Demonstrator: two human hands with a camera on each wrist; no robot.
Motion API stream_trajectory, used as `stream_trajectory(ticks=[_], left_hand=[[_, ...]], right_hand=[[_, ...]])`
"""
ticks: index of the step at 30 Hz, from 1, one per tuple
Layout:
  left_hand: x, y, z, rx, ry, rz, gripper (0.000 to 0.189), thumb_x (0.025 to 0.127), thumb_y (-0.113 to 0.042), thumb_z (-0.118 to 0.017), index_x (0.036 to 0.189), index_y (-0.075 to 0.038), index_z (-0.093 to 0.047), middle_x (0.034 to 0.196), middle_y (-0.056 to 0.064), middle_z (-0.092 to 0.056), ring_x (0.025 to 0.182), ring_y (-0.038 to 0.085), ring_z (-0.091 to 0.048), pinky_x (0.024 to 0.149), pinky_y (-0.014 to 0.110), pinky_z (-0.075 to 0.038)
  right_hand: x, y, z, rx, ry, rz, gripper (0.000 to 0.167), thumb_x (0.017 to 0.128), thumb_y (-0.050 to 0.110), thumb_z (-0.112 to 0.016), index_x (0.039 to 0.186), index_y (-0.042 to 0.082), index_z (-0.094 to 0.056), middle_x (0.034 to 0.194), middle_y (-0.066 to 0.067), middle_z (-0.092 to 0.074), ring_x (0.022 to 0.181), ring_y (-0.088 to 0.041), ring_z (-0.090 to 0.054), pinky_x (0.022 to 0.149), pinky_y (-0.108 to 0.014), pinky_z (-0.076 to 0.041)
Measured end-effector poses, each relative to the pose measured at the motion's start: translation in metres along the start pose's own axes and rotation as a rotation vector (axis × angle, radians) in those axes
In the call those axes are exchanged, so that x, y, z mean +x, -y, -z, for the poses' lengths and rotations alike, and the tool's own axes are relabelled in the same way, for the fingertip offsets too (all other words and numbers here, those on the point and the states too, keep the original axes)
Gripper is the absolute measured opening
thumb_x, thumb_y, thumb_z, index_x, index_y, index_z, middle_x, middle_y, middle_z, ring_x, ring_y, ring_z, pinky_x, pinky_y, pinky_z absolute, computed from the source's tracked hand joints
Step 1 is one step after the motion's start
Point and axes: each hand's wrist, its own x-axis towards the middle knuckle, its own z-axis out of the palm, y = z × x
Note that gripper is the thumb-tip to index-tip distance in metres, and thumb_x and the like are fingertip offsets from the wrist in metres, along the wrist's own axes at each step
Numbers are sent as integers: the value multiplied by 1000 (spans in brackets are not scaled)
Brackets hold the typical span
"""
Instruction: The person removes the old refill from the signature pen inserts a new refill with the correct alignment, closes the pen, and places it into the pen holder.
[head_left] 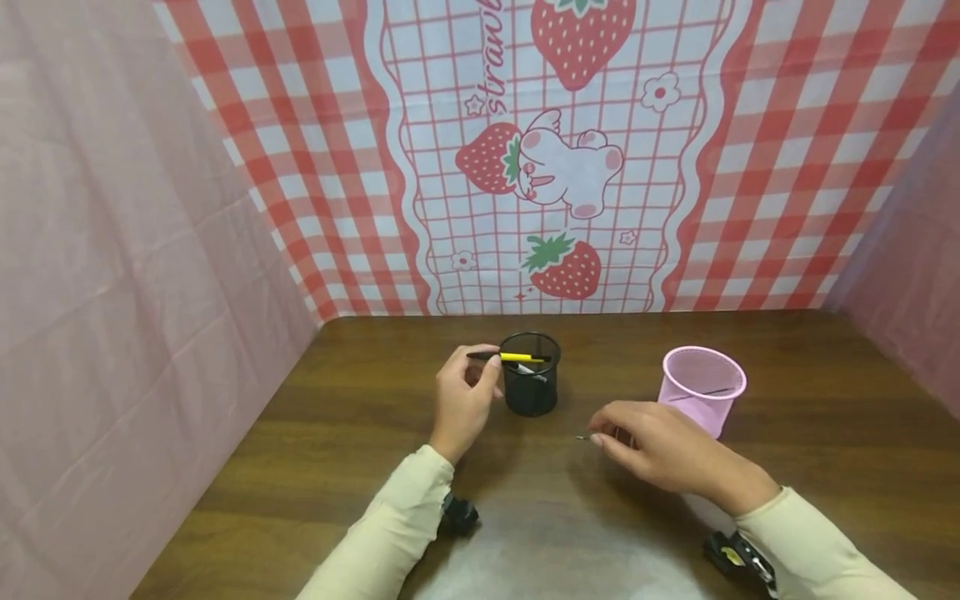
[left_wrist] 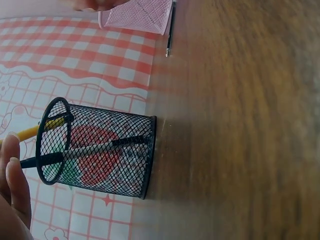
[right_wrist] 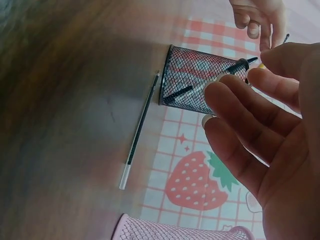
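My left hand [head_left: 467, 396] pinches a yellow pen [head_left: 517, 357] with a black end between thumb and fingertips. The pen lies across the mouth of a black mesh pen cup [head_left: 531, 396]. Inside that cup leans a grey-and-black pen [left_wrist: 90, 150], its dark end sticking out past the rim. On the right, my right hand [head_left: 660, 446] hovers low over the table with loosely bent fingers and nothing between them. A thin dark pen refill [right_wrist: 140, 125] with a clear end lies on the table below it; in the head view only its tip shows past the thumb.
A pink mesh cup [head_left: 705, 375] stands behind the right hand, a thin dark line showing in its mouth. The wooden table [head_left: 360, 417] meets a red-checked strawberry cloth [head_left: 337, 167] at the back. Pink cloth [head_left: 112, 292] hangs at the left side.
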Motion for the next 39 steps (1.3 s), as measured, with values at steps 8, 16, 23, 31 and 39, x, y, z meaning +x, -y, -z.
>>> stream_trajectory(ticks=[8,16,23,31,39], left_hand=[[-2,2,-1,35,25,26,13,92,6,-66,104,7,-70,81,16,-61,53,36,-61,50,22,-47],[-1,1,0,85,51,58,13,90,5,-69,103,6,-73,77,14,-63,53,32,-62,50,22,-49],[-2,2,0,60,80,120,13,90,5,-68,103,9,-70,74,19,-65,57,40,-63,51,26,-55],[-2,3,-1,29,107,147,14,90,7,-67,104,10,-64,82,20,-67,63,33,-65,54,40,-58],[-2,2,-1,43,110,141,13,95,3,-63,106,10,-66,81,24,-67,57,42,-63,52,26,-53]], right_hand=[[1,2,0,17,-44,47,12,87,12,-75,95,20,-70,87,20,-63,74,5,-55,64,-21,-49],[2,4,3,26,-96,112,11,87,10,-73,93,19,-71,86,19,-63,73,6,-54,64,-15,-46],[3,4,7,17,-95,94,3,94,21,-70,92,18,-72,85,21,-62,71,7,-53,62,-15,-46],[2,3,5,19,-79,91,7,89,13,-73,92,19,-71,85,20,-62,72,6,-54,63,-15,-46],[2,2,3,25,-54,77,6,89,13,-73,93,18,-72,87,20,-63,75,5,-56,64,-21,-50]])
